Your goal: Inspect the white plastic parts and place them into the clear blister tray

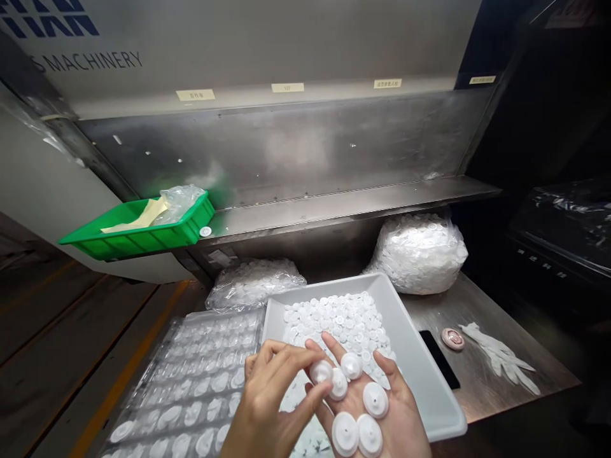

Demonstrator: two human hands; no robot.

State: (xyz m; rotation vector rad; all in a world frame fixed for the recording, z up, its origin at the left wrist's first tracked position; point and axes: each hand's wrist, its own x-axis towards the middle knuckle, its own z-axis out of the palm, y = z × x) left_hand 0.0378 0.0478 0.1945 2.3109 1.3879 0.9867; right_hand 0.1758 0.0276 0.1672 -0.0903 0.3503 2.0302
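My left hand [267, 404] pinches a small round white plastic disc [321, 371] between thumb and fingertips, just above the fingers of my right hand [398, 416]. That right hand is turned palm up, its fingers partly spread, and carries several more white discs with a raised centre, among them one disc [375, 399] near the thumb. Both hands are over a light grey tray [429, 394] holding a heap of loose white discs [338, 318]. Left of the tray, a clear plastic blister tray [191, 362] has rows of pockets with white discs in them.
Two clear bags of white parts, a smaller one [258, 283] and a fuller one [420, 254], lie behind the tray. A green bin [143, 232] sits on the metal shelf [334, 205]. Right of the tray are a black phone [440, 359], a pink round object [452, 339] and white gloves [499, 356].
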